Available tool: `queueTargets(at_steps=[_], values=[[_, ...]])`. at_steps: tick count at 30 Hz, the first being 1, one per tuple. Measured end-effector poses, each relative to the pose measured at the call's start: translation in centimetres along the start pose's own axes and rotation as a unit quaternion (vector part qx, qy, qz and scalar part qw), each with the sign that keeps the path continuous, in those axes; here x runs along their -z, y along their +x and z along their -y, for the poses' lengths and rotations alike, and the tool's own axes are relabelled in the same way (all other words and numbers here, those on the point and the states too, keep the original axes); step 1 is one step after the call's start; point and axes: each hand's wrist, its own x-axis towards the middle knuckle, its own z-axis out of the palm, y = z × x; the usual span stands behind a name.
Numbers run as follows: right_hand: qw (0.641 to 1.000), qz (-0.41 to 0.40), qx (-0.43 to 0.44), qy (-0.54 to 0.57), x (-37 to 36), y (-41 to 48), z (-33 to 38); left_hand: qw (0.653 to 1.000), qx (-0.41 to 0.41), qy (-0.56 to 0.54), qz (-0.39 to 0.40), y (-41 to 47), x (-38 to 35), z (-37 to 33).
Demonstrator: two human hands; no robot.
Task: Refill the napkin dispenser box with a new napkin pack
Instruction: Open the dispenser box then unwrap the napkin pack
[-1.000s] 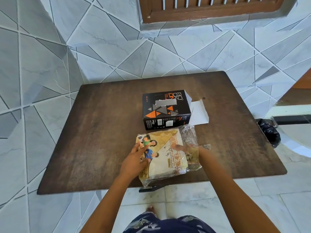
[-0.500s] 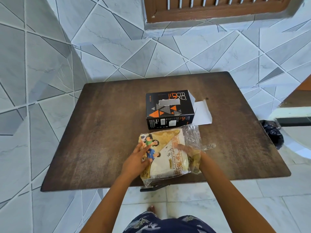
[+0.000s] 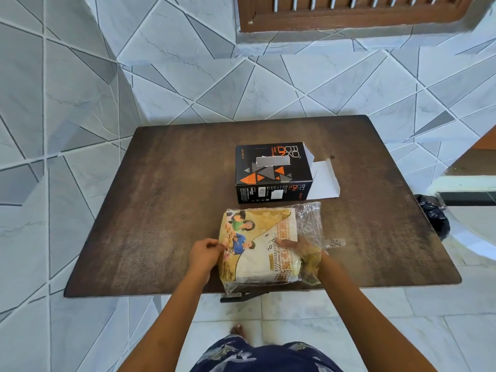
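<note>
Napkin pack (image 3: 261, 247) lies flat on the bench (image 3: 161, 210), near front edge, its front-left corner overhanging a bit. Wrapper is open on the right side; loose clear plastic (image 3: 311, 224) bunches there w/ a small tab sticking out right.

L hand (image 3: 205, 255): at pack's left edge, fingers curled and pinched shut on the wrapper edge.

R hand (image 3: 303, 248): pushed inside the open right end of the wrapper, seen through the plastic, fingers lying flat along top of the napkin stack. Looks extended, not fisted; whether it's actually gripping napkins — can't tell, plastic blurs it.

Box (image 3: 273, 173): black w/ orange/grey triangles, sits just behind the pack, mid-bench, narrow gap between them, not touching as far as I can see. Right end flap (image 3: 323, 181) is open, white inside, lying out on the bench to the right. Grey patch on top face.

Bench is dark wood-grain, on a tiled floor (image 3: 67, 103) w/ grey geometric pattern. Black bag (image 3: 433, 216) on floor just off bench's right edge. Wooden door frame at top of view. Person's patterned shorts and a bare foot visible at bottom.
</note>
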Motion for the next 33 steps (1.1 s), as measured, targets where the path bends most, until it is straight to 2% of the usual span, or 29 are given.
queueTargets(at_steps=[10, 12, 15, 16, 21, 25, 29, 33], values=[[0.998, -0.058, 0.029, -0.009, 2.7, -1.0, 1.7, 0.99, 0.024, -0.023, -0.135, 2.5, 3.7, 1.3], [0.997, -0.062, 0.035, -0.002, 2.7, -1.0, 1.6, 0.993, 0.017, -0.04, -0.11, 1.9, 3.4, 0.8], [0.998, -0.052, 0.039, 0.003, 2.4, -1.2, 1.5, 0.999, 0.017, -0.004, -0.026, 0.9, 1.9, 0.6], [0.998, -0.047, 0.041, 0.0, 2.3, -1.3, 1.4, 1.0, 0.006, -0.001, -0.027, 0.9, 1.5, 0.9], [0.997, -0.041, 0.062, 0.002, 2.7, -2.4, 1.8, 0.988, -0.017, 0.024, -0.149, 1.1, 3.1, 1.6], [0.994, -0.042, 0.096, 0.029, 3.2, -3.4, 2.6, 0.969, 0.001, 0.052, -0.242, 0.7, 6.2, 2.2], [0.99, -0.031, 0.129, 0.053, 3.6, -3.7, 2.7, 0.948, 0.036, 0.031, -0.316, -0.5, 7.9, 2.5], [0.986, -0.007, 0.154, 0.062, 3.2, -4.0, 3.0, 0.931, 0.06, -0.041, -0.358, -1.8, 8.9, 3.1]])
